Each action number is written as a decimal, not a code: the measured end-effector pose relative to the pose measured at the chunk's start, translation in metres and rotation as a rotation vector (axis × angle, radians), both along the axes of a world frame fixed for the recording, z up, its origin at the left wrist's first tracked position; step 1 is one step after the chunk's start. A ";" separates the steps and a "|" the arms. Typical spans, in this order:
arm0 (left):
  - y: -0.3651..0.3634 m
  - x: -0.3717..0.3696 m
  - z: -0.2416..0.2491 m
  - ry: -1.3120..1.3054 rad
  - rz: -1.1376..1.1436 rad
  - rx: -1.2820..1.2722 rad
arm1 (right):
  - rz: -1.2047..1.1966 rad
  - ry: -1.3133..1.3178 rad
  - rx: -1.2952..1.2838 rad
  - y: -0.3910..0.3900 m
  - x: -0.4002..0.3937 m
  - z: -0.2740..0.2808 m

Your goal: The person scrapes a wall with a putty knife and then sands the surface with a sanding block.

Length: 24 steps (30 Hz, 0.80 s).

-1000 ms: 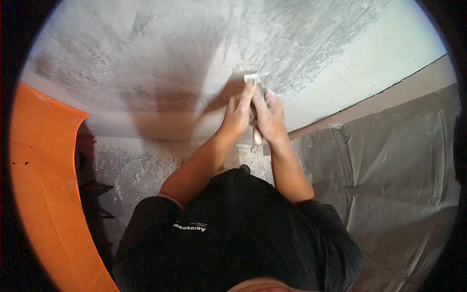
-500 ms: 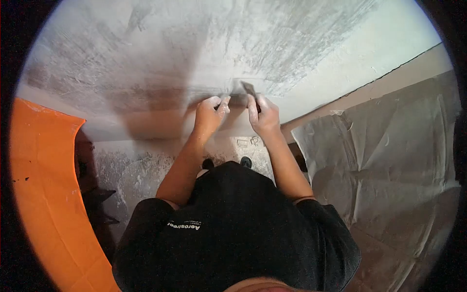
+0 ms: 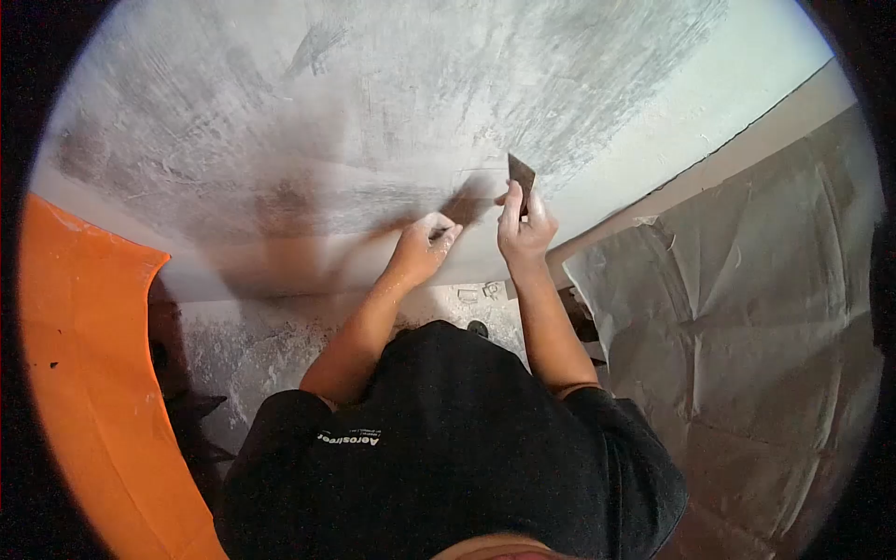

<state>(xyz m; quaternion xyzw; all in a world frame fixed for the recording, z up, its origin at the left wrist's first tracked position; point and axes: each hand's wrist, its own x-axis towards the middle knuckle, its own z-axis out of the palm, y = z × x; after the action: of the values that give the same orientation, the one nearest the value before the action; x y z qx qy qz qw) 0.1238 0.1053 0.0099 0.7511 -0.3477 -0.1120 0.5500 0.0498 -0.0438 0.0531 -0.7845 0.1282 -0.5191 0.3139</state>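
Just right of the frame's centre, the right hand (image 3: pixel 524 229) has its grip closed around a dark scraper blade (image 3: pixel 521 175), which rests against the grey plastered wall (image 3: pixel 373 103). The left hand (image 3: pixel 425 245), lower and to the left, is curled loosely near the wall (whether it holds anything cannot be told). An orange object (image 3: pixel 84 373) fills the lower left; grey sheeting (image 3: pixel 747 308) covers the right

Small white lettering on the chest of the person's black shirt (image 3: pixel 448 448), seen upside down from above, appears to read "Aerostream"; a finer line of print beneath it is too small to make out.
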 end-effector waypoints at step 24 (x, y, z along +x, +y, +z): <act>0.001 0.020 0.012 0.673 -0.234 -0.355 | 0.509 0.082 1.107 0.079 0.017 -0.006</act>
<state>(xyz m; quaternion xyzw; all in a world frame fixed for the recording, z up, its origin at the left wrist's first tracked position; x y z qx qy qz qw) 0.1435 0.1063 0.0214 0.5210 -0.2454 -0.3521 0.7378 0.0668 0.0354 0.0475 -0.5301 0.1995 -0.2537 0.7841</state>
